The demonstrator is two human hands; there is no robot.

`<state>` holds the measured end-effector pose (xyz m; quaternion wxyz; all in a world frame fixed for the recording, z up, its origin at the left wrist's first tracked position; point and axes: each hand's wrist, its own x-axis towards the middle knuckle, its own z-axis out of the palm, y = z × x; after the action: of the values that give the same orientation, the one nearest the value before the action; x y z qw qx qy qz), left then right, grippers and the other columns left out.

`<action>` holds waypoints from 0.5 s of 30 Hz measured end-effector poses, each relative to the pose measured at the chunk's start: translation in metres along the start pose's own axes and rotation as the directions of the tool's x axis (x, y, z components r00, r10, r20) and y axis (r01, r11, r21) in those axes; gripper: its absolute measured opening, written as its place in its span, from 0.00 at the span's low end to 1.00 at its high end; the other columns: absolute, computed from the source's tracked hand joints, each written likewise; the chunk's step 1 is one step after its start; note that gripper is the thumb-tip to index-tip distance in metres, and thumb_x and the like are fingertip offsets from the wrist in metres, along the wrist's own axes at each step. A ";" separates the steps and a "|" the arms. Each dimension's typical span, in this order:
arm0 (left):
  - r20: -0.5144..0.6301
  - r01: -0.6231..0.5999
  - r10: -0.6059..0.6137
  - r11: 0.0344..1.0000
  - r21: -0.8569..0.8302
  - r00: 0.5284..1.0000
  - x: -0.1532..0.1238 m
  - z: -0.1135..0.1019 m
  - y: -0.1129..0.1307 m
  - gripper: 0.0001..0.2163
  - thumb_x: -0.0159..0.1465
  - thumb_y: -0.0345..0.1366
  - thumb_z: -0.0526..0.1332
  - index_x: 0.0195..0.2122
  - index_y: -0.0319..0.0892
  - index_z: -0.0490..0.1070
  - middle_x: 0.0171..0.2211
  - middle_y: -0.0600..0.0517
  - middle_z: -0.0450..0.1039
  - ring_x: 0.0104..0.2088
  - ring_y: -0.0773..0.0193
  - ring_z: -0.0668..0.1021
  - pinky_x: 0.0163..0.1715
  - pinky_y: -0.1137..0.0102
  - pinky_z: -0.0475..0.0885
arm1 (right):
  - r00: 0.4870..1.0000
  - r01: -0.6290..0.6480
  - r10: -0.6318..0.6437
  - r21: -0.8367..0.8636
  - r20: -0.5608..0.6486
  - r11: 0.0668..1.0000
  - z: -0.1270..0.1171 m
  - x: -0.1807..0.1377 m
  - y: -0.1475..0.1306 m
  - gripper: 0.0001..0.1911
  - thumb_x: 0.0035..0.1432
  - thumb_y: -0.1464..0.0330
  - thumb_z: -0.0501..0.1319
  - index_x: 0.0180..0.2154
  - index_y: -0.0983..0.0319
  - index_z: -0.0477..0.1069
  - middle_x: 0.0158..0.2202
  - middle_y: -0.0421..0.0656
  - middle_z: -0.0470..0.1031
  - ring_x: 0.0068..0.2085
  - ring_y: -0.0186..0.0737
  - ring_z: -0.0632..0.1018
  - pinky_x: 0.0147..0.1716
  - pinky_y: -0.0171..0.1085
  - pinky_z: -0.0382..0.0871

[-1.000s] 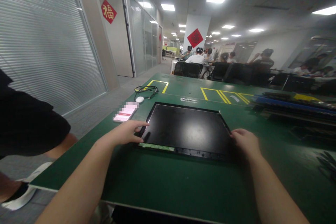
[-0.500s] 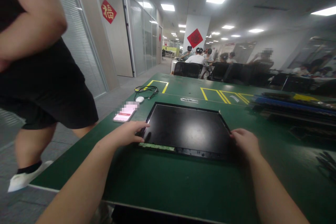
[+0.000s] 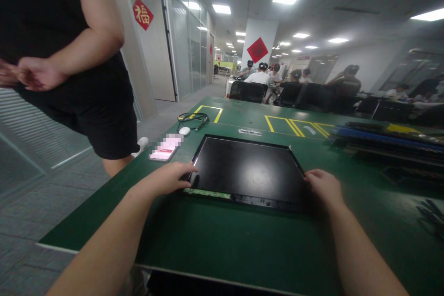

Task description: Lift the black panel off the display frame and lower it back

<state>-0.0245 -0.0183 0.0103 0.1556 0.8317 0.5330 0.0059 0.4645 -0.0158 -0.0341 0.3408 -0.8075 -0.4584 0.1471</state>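
A black LCD screen panel (image 3: 248, 166) lies face up on the green table (image 3: 239, 249). Along its near edge runs a narrow green circuit board strip (image 3: 208, 193). My left hand (image 3: 175, 175) grips the panel's left edge, with the fingers reaching onto the front surface and the thumb nearer me. At the opposite side, my right hand (image 3: 324, 185) is closed on the right edge, its fingertips partly hidden behind the hand.
A phone (image 3: 165, 148), a white round object (image 3: 184, 131) and a coiled black cable (image 3: 194, 119) lie left of the panel. Stacked dark panels (image 3: 378, 138) occupy the right. A person in black (image 3: 69, 64) is beyond the table's left edge; several people sit farther back.
The person at the left has moved to the right and farther along, past the table's edge. My hands and the panel look almost unmoved.
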 end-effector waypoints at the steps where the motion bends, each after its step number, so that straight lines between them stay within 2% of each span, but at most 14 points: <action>1: -0.002 -0.006 0.006 1.000 0.001 1.000 0.000 0.000 0.000 0.22 0.63 0.35 0.63 0.60 0.49 0.72 0.61 0.47 0.74 0.59 0.50 0.76 0.56 0.62 0.69 | 1.000 0.000 0.000 -0.001 0.000 1.000 0.000 0.000 0.001 0.12 0.48 0.64 0.58 0.32 0.59 0.79 0.31 0.45 0.83 0.25 0.41 0.77 0.31 0.40 0.68; 15: -0.029 -0.026 0.026 0.999 0.020 0.999 -0.001 0.003 0.003 0.20 0.64 0.33 0.62 0.57 0.50 0.74 0.57 0.47 0.77 0.56 0.50 0.78 0.54 0.61 0.70 | 1.000 0.017 -0.017 -0.025 -0.014 1.000 0.001 0.004 0.004 0.12 0.48 0.64 0.59 0.31 0.59 0.80 0.30 0.45 0.83 0.27 0.42 0.78 0.31 0.39 0.68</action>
<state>-0.0221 -0.0208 0.0084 0.1395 0.8398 0.5244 0.0147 0.4685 -0.0136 -0.0367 0.3352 -0.8088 -0.4647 0.1325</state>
